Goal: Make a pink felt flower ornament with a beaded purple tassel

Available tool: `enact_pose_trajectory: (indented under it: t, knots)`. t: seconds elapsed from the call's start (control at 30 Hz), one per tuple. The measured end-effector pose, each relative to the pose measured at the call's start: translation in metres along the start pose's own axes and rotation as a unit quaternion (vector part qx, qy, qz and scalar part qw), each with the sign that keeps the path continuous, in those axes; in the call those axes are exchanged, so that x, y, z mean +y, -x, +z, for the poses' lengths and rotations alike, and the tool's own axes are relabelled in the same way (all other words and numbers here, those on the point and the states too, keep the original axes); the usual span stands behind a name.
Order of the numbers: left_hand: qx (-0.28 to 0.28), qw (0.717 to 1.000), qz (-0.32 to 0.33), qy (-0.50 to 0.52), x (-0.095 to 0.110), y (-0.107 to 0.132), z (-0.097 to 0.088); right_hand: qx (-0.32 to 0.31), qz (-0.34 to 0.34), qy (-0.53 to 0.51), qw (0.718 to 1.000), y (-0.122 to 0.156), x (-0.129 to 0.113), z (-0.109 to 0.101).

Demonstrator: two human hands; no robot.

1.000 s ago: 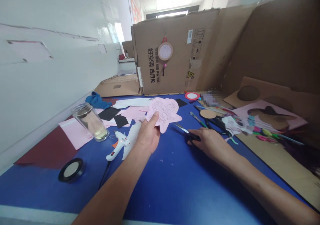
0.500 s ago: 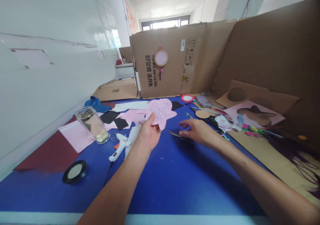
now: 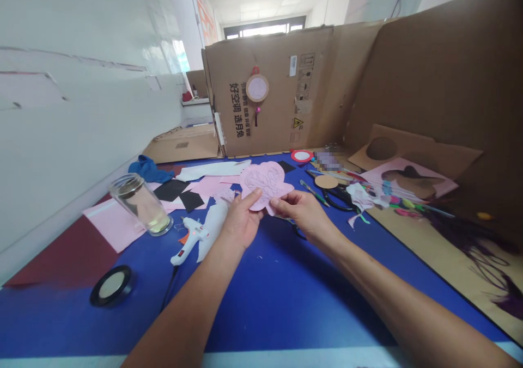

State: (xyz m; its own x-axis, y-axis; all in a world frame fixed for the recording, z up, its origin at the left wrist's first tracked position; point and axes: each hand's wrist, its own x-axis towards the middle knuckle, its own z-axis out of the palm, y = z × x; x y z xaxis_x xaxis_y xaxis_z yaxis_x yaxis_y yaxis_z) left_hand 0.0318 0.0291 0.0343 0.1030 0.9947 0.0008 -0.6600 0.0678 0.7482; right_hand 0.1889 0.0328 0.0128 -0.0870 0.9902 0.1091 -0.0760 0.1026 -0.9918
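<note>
A pink paper cutout [image 3: 265, 178] with a scalloped outline and drawn lines is held up above the blue table. My left hand [image 3: 244, 215] pinches its lower left edge, thumb on the front. At its lower right edge, my right hand [image 3: 302, 211] grips it between thumb and fingers. Scissors [image 3: 295, 227] lie on the table under my right hand, partly hidden by it. To the left of my left hand rests a white hot glue gun [image 3: 190, 241] with a small red light.
A glass jar [image 3: 141, 203] with some liquid and a black tape roll [image 3: 111, 286] stand at left. Pink paper [image 3: 114, 224] and black scraps [image 3: 171, 190] lie behind. Cardboard panels [image 3: 278, 96] rise at back and right. A utility knife [image 3: 314, 194] and a cardboard disc [image 3: 326, 181] lie right.
My right hand has moved left from over the scissors and now grips the cutout's right side. My left hand still holds the cutout. The whole view has shifted slightly.
</note>
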Motion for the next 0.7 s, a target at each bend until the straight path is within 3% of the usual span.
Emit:
enact_pose_trajectory:
  t: [0.27, 0.7]
  knots:
    - [0.045, 0.998, 0.013, -0.041, -0.001, -0.001, -0.001, -0.010, -0.003, 0.019, 1.000, 0.006, -0.003, -0.009]
    - [0.045, 0.998, 0.020, -0.038, 0.000, 0.000, 0.001, -0.011, 0.019, 0.001, 1.000, 0.008, -0.009, -0.014]
